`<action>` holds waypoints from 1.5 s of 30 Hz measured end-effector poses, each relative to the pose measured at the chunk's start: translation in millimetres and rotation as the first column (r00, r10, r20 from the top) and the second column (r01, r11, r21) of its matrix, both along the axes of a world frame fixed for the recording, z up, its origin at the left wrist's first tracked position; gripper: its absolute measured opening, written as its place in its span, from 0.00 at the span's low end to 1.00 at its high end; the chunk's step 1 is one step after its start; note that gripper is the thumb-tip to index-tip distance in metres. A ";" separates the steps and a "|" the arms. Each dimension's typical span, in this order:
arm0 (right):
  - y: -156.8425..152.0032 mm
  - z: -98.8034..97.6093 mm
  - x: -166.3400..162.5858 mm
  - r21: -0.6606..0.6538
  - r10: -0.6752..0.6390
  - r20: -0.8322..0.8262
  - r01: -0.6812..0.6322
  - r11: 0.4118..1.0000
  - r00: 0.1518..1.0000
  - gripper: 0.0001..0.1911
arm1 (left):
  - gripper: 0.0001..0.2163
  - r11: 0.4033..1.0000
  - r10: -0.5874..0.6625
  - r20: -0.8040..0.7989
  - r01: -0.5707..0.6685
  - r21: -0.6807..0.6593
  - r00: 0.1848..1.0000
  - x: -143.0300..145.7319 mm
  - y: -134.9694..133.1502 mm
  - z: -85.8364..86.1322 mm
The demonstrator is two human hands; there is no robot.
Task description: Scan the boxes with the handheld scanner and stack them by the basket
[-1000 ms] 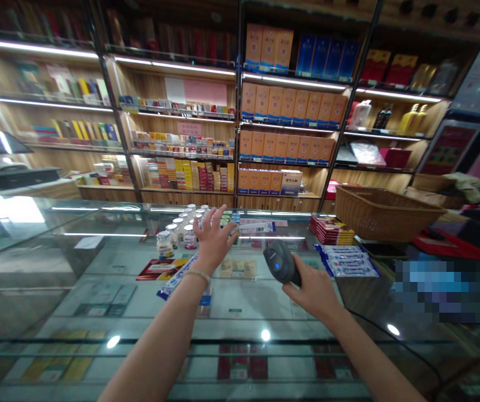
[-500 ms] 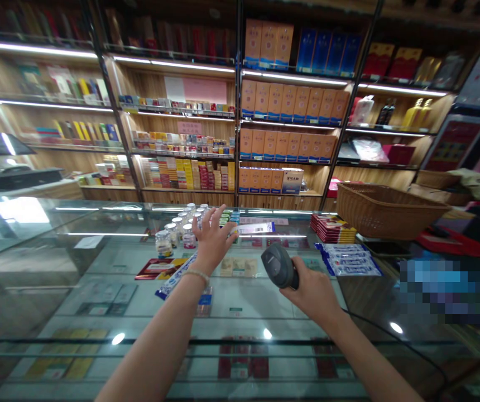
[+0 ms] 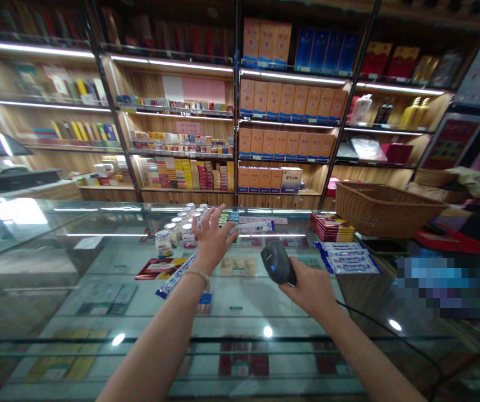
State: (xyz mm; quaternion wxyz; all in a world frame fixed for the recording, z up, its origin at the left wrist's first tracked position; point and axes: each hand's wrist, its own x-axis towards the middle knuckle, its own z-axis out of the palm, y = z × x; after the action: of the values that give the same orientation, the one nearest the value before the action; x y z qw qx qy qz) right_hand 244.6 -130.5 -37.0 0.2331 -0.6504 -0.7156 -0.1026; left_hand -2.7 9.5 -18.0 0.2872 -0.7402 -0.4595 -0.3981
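Glass counter [image 3: 257, 306], blue-lit grey scanner [image 3: 277, 261]

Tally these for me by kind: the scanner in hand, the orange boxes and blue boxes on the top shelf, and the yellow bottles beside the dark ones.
Barcode scanner, in the right hand: 1
Orange boxes, top shelf: 3
Blue boxes, top shelf: 4
Yellow bottles, right-hand shelf: 2
Total: 10

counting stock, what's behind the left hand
Behind the left hand, white-lidded jars and a blue-and-white packet are partly visible. What the hand covers, including how far the packet runs, can't be seen.
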 end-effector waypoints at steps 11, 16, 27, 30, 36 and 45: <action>13.2 -9.4 2.1 0.262 0.134 0.111 -0.159 0.952 0.985 0.13 | 0.09 1.000 0.001 0.018 0.000 -0.012 1.000 0.2 -0.3 1.1; 15.3 -13.7 -1.3 0.236 0.119 0.152 -0.153 0.960 0.981 0.14 | 0.09 1.000 -0.004 0.013 0.004 -0.008 1.000 0.7 -1.6 1.3; 16.3 -14.2 -7.0 0.109 0.161 0.233 -0.191 0.976 0.959 0.17 | 0.10 1.000 -0.008 0.008 0.008 -0.023 1.000 0.9 -3.1 2.9; 15.5 -12.2 -6.7 0.042 0.195 0.228 -0.209 0.977 0.954 0.17 | 0.10 1.000 -0.005 0.006 0.005 -0.029 1.000 0.7 -3.0 3.2; 13.4 -10.0 -6.6 -0.038 0.228 0.205 -0.225 0.974 0.952 0.20 | 0.10 1.000 -0.005 0.003 0.005 -0.030 1.000 1.1 -3.1 3.5; 25.3 25.8 21.3 -0.130 0.255 0.199 -0.232 0.964 0.946 0.46 | 0.09 1.000 -0.007 -0.003 0.007 -0.018 1.000 0.9 -1.3 2.8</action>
State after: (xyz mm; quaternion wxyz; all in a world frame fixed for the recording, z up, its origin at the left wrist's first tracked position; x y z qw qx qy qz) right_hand 265.9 -105.2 -11.2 0.1310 -0.5534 -0.8158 -0.1049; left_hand -1.8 8.2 -15.2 0.2796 -0.7452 -0.4600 -0.3937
